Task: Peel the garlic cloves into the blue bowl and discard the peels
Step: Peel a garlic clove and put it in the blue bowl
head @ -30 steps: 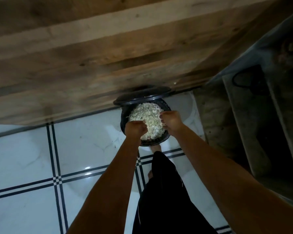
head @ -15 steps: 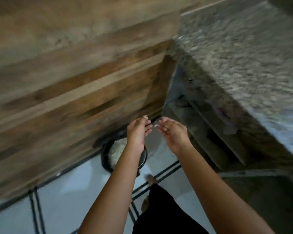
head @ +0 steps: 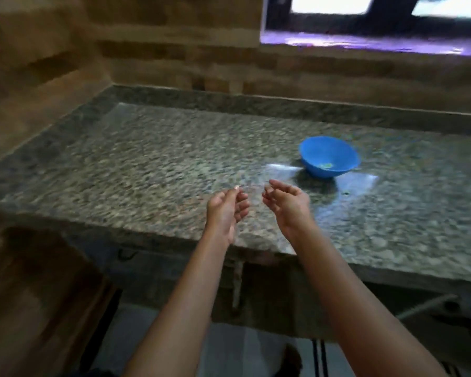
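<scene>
Above the near edge of the granite tabletop (head: 152, 159), the left hand (head: 226, 208) and right hand (head: 287, 204) hover loosely curled and empty, with one blue bowl (head: 329, 157) just beyond the right.

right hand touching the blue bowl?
Apart. The head view shows the right hand held empty, fingers loosely curled, near the counter's front edge, with a strip of bare counter between its fingers and the blue bowl.
</scene>
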